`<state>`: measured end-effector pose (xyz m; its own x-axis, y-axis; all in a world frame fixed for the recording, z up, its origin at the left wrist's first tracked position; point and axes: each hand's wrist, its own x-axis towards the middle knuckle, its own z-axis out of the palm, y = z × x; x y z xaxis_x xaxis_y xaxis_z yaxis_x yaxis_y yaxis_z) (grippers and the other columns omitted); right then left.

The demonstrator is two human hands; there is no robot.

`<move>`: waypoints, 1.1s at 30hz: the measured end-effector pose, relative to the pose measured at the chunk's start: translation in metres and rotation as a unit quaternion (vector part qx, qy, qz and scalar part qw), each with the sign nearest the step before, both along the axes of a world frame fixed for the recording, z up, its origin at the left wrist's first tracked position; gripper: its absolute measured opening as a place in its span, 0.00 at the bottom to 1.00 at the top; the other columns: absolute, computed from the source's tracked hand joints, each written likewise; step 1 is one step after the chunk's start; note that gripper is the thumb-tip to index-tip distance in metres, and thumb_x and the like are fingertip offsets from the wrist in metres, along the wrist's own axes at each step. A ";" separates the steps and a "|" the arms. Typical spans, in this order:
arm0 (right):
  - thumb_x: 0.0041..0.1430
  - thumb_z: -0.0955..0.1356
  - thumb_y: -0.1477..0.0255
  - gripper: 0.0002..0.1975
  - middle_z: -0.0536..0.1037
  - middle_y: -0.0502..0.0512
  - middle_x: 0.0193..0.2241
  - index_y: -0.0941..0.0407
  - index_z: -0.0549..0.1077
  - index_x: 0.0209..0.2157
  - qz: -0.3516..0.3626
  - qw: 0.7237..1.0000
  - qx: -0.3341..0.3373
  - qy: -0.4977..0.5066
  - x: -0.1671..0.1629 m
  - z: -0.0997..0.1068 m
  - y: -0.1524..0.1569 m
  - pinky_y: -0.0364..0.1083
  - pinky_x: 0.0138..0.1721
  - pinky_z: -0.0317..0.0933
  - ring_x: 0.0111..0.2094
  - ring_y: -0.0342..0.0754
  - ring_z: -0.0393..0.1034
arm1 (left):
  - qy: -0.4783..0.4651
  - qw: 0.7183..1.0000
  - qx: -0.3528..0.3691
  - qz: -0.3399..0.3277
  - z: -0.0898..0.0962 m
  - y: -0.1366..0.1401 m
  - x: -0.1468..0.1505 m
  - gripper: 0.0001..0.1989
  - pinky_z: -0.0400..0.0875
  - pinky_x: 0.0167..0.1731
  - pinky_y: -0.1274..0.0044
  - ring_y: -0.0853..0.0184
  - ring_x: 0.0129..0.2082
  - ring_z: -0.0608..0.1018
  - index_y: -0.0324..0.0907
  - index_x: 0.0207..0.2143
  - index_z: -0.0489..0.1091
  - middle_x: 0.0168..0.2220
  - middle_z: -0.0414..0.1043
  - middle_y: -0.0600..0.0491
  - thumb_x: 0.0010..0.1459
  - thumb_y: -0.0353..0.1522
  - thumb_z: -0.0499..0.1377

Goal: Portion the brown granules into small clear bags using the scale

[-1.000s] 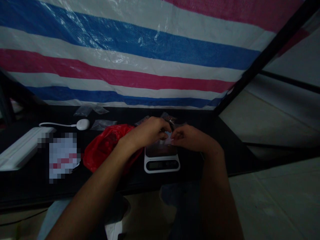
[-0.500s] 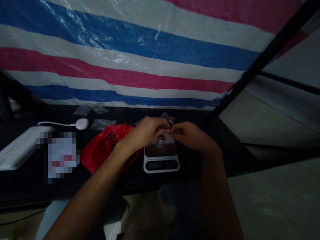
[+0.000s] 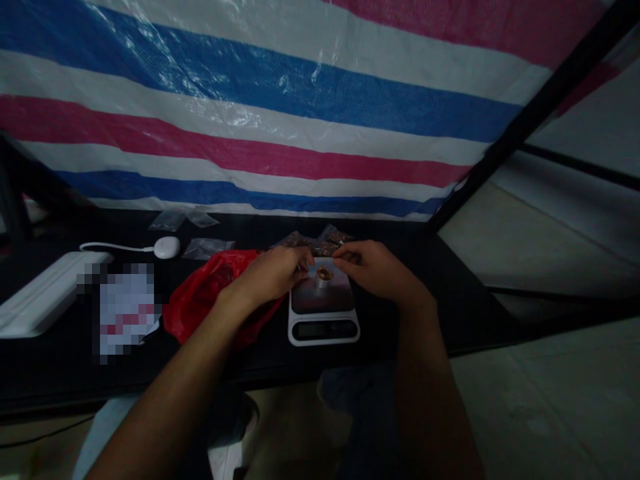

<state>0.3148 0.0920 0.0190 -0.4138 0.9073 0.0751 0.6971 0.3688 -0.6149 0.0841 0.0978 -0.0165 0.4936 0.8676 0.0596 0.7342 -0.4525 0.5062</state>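
Observation:
My left hand is at the left far edge of a white kitchen scale, its fingers curled in a pinch. Opposite it, my right hand pinches too, thumb against fingers. Between the fingertips shows a thin, see-through piece that looks like a small clear plastic bag; its outline is hard to make out. On the scale's dark plate stands a small metal cup with brown bits in it. Just behind the scale lie several clear bags with brown contents.
A crumpled red plastic bag lies left of the scale on the black table. Farther left are flat clear bags, a white round device with a cord, a blurred-out packet and a long white box. A striped sheet hangs behind.
My hands have drawn apart from a near-touching pinch, the left one moving left. The metal cup and the filled bags behind the scale show more fully. The scale stays in place.

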 end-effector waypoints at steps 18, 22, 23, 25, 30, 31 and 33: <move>0.66 0.66 0.78 0.11 0.85 0.57 0.39 0.58 0.81 0.42 -0.001 0.999 0.048 0.017 -0.009 0.003 -0.006 0.45 0.40 0.66 0.38 0.49 0.78 | -0.055 0.998 0.017 0.033 0.024 -0.027 -0.036 0.12 0.74 0.46 0.73 0.61 0.44 0.83 0.44 0.44 0.78 0.45 0.83 0.52 0.66 0.32 0.55; 0.66 0.65 0.81 0.14 0.85 0.57 0.43 0.57 0.81 0.44 0.098 0.992 0.078 0.017 -0.052 -0.003 -0.017 0.46 0.48 0.65 0.45 0.49 0.78 | 0.040 0.990 -0.118 0.072 -0.001 -0.037 -0.076 0.13 0.75 0.44 0.70 0.58 0.43 0.83 0.45 0.45 0.79 0.46 0.83 0.50 0.59 0.32 0.60; 0.66 0.65 0.82 0.14 0.85 0.57 0.43 0.57 0.81 0.44 0.125 0.989 0.078 0.005 -0.065 -0.008 -0.021 0.47 0.49 0.65 0.45 0.49 0.78 | 0.048 0.987 -0.133 0.080 -0.008 -0.039 -0.080 0.15 0.75 0.46 0.69 0.57 0.45 0.83 0.45 0.47 0.78 0.47 0.83 0.49 0.57 0.31 0.61; 0.66 0.65 0.81 0.13 0.84 0.59 0.43 0.57 0.81 0.43 0.153 0.984 0.073 -0.049 -0.092 -0.021 -0.027 0.47 0.47 0.66 0.45 0.51 0.77 | 0.050 0.986 -0.132 0.086 -0.017 -0.041 -0.083 0.18 0.74 0.49 0.68 0.56 0.48 0.82 0.45 0.49 0.77 0.50 0.82 0.48 0.54 0.30 0.63; 0.67 0.66 0.78 0.11 0.81 0.67 0.49 0.63 0.79 0.46 0.147 0.975 0.089 -0.143 -0.133 -0.054 -0.032 0.50 0.48 0.68 0.51 0.56 0.75 | 0.039 0.991 -0.092 0.085 -0.020 -0.044 -0.075 0.14 0.72 0.53 0.68 0.56 0.52 0.81 0.43 0.46 0.78 0.52 0.81 0.45 0.57 0.28 0.60; 0.68 0.65 0.78 0.11 0.80 0.68 0.49 0.63 0.79 0.46 0.142 0.974 0.096 -0.149 -0.135 -0.057 -0.031 0.50 0.49 0.68 0.52 0.56 0.74 | 0.036 0.992 -0.086 0.087 -0.019 -0.044 -0.075 0.13 0.72 0.52 0.69 0.57 0.51 0.82 0.43 0.45 0.78 0.52 0.82 0.45 0.58 0.28 0.59; 0.69 0.64 0.78 0.12 0.81 0.67 0.48 0.62 0.79 0.46 0.142 0.973 0.096 -0.156 -0.137 -0.058 -0.029 0.49 0.48 0.68 0.50 0.55 0.75 | 0.036 0.992 -0.082 0.094 -0.018 -0.043 -0.078 0.12 0.73 0.49 0.70 0.58 0.48 0.83 0.43 0.43 0.79 0.49 0.83 0.45 0.59 0.28 0.58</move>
